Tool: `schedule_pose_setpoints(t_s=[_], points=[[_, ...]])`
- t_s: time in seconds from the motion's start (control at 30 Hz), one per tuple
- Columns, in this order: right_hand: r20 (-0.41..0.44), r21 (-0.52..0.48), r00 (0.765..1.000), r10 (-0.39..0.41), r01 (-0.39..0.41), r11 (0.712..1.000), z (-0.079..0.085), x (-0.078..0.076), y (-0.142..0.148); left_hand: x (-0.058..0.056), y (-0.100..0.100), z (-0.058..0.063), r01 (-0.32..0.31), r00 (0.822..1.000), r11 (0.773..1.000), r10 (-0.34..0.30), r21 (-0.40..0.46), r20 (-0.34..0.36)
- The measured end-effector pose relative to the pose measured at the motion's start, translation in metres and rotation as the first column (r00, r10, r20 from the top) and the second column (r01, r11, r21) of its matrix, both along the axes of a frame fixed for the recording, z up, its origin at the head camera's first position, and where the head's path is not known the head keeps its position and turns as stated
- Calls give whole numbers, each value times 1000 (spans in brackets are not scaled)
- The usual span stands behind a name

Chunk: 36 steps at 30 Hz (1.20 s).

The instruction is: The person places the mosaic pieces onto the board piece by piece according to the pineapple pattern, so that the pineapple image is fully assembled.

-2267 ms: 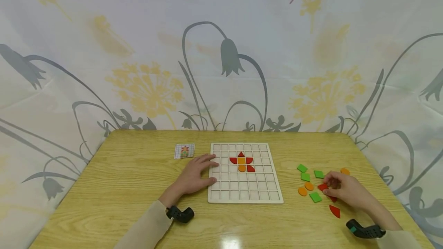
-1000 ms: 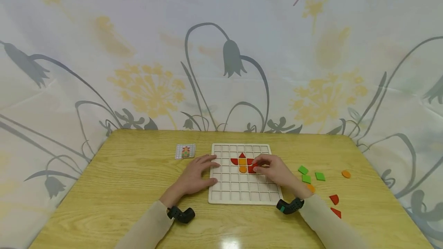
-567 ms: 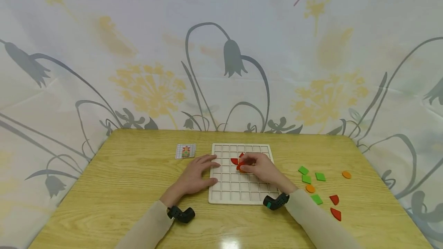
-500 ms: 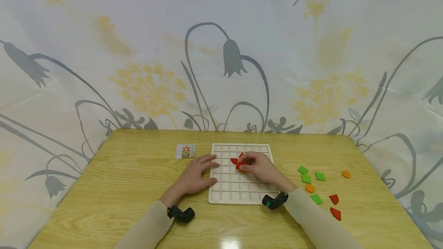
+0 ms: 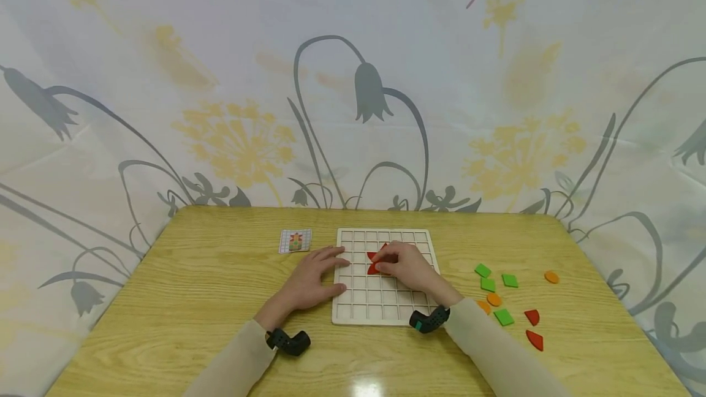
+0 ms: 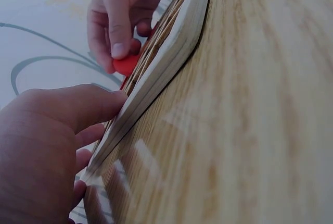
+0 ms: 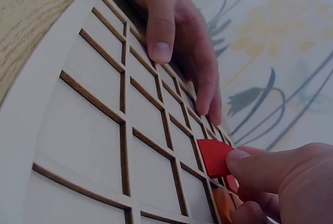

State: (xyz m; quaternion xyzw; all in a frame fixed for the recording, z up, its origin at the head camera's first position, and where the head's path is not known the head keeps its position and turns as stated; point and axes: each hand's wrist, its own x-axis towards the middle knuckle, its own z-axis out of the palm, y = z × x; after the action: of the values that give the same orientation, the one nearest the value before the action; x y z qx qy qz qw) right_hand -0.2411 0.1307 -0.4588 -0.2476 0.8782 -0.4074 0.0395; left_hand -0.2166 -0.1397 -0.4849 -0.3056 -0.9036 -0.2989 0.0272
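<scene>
My right hand (image 5: 408, 268) pinches a red quarter-circle tile (image 7: 212, 157) between thumb and fingers, over a cell of the white grid board (image 5: 364, 312). In the right wrist view, an orange tile (image 7: 223, 204) sits beside it. In the left wrist view the red tile (image 6: 126, 66) is right at the board's surface. Other red tiles on the board, including one just above the pinched tile (image 5: 371, 256), are partly covered by the right hand. My left hand (image 5: 311, 280) rests with spread, relaxed fingers on the board's left edge, its thumb (image 6: 106, 104) at the rim.
A small pattern card (image 5: 295, 241) lies left of the board on the wooden table (image 5: 220, 274). To the right are several loose green tiles (image 5: 504, 317), orange discs (image 5: 494, 299) and two red tiles (image 5: 534, 340). A flower-patterned curtain (image 5: 353, 139) hangs behind.
The right hand has taken a red tile from the loose pieces at right and carried it left onto the board, past the orange pieces. The left hand has stayed at the board's edge.
</scene>
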Motion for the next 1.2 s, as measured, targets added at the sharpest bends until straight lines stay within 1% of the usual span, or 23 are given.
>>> schedule_pose_setpoints(t_s=[0.13,0.4,0.53,0.7,0.87,0.93,1.03,1.13,1.2], points=[[-16,48,1000,-15,16,999,-1,0,-1,0,0,1,-1,1000,1000,1,0,2],[19,67,999,-30,29,997,0,1,-2,2,0,3,1,1000,1000,-1,6,8],[6,52,1000,-30,30,998,3,2,0,1,0,3,9,1000,1000,-9,1,1],[-15,-10,999,-37,37,999,7,2,8,1,1,3,17,1000,1000,-16,10,-17],[-8,-63,998,-64,64,996,14,1,30,0,1,3,29,999,999,-28,21,-21],[0,-64,996,-88,88,994,18,2,43,0,1,2,32,999,999,-31,23,-25],[-15,-41,990,-140,139,989,21,4,67,0,1,1,32,999,999,-32,21,-29],[-30,-30,980,-195,194,981,18,5,95,0,0,1,31,999,999,-31,20,-31],[-21,-37,975,-219,219,975,17,7,115,0,0,1,31,999,999,-30,20,-33]])
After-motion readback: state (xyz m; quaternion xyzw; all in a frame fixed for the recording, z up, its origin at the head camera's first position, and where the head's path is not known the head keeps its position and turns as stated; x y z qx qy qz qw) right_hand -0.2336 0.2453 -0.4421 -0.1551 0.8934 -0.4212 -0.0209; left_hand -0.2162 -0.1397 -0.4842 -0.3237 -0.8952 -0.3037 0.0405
